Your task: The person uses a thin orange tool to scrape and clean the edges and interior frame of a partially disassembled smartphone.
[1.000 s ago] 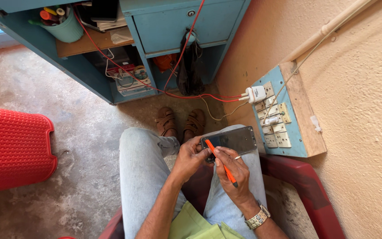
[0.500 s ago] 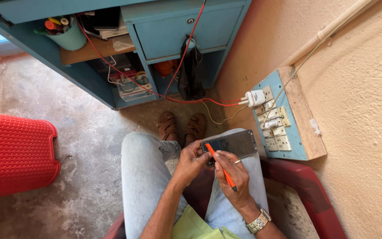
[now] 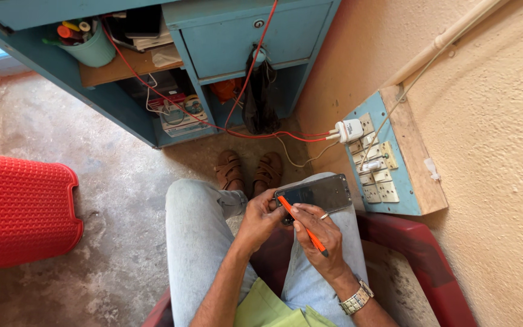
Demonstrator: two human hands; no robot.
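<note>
Holding a flat dark glass-faced phone (image 3: 316, 194) by its near edge, left hand (image 3: 260, 219) fingers wrapped around it. Right hand (image 3: 316, 233) fingers pinch a thin orange plastic tool (image 3: 301, 223) (pen-style). Phone looks light, stiff, slippery, fragile; grip the side edges.

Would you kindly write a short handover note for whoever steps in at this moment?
Left hand: grips the near end of the phone and steadies it over the knees.
Right hand: holds the orange tool like a pen, tip at the phone's near edge.
Things: the phone lies dark side up on the right knee. A switchboard with a white plug is on the wall to the right; a blue desk stands ahead.
Done: the phone looks closed, with nothing visibly taken off it.
Left: whatever the tool is working on at that edge; the spot itself is too small to make out.
</note>
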